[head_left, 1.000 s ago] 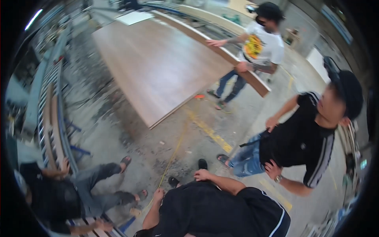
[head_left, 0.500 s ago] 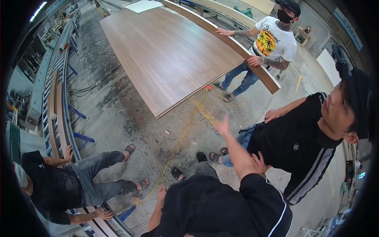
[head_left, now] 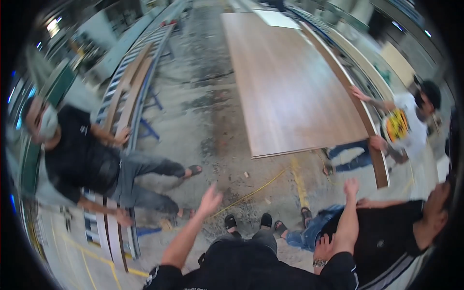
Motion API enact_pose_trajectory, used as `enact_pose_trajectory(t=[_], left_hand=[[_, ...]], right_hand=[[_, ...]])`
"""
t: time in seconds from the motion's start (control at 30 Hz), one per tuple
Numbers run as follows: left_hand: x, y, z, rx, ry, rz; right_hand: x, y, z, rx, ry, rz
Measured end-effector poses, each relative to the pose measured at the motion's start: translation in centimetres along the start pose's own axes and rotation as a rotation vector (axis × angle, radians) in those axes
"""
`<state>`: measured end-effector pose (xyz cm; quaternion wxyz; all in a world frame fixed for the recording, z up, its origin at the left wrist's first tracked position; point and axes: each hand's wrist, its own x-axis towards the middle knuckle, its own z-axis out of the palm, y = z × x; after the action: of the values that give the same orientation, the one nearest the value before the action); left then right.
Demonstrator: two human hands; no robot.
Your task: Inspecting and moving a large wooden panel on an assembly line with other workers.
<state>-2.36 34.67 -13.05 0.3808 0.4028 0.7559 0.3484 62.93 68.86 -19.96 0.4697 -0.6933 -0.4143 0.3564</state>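
My left hand (head_left: 210, 200) is raised over the floor, bare, with its index finger stretched out; motion blurs it a little. Off to the right, my right hand (head_left: 351, 187) is lifted with its fingers curled in, and I see nothing in it. Neither hand touches the large wood-grain panel (head_left: 295, 92), which lies beyond them. Along the panel's right edge runs a long brown board (head_left: 338, 72). A co-worker in a white printed T-shirt (head_left: 403, 126) has both hands on that board. Beside my right forearm rests a co-worker's hand with a wristwatch (head_left: 319, 263).
At left, a person in a face mask (head_left: 79, 154) leans on a roller conveyor (head_left: 137, 48) carrying long brown strips (head_left: 133, 92). Close on my right stands a person in black (head_left: 386, 232). A yellow cable (head_left: 256, 191) crosses the concrete floor. A white sheet (head_left: 278, 19) lies on the panel's far end.
My view has turned left, so the panel and co-workers appear farther right. My left hand has risen from beside my body and extended a finger. My right hand has drawn to the right.
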Motion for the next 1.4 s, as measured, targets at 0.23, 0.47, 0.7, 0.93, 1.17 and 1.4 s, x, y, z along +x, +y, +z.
enact_pose_trajectory(t=[0.23, 0.47, 0.7, 0.93, 1.17, 1.4], left_hand=[[11.0, 43.1, -16.2, -0.357, 0.150, 0.622], [11.2, 49.2, -20.8, -0.312, 0.181, 0.542], [9.2, 49.7, -21.4, -0.250, 0.165, 0.485], [9.8, 46.1, -20.3, -0.242, 0.199, 0.508], [9.1, 30.3, -9.6, -0.462, 0.226, 0.611], [1.5, -3.7, 6.6, -0.020, -0.100, 0.104]], right_hand=[[-12.4, 3.0, 4.8, -0.580, -0.718, -0.290], [-30.3, 10.4, 9.2, -0.403, -1.194, 0.103], [-29.8, 16.7, -0.3, -0.067, -1.028, 0.681], [-32.0, 9.8, 3.4, -0.621, -0.845, 0.215], [-33.6, 8.5, 10.6, -0.391, -0.978, 0.063], [-34.2, 10.6, 12.6, -0.524, -1.127, 0.053]])
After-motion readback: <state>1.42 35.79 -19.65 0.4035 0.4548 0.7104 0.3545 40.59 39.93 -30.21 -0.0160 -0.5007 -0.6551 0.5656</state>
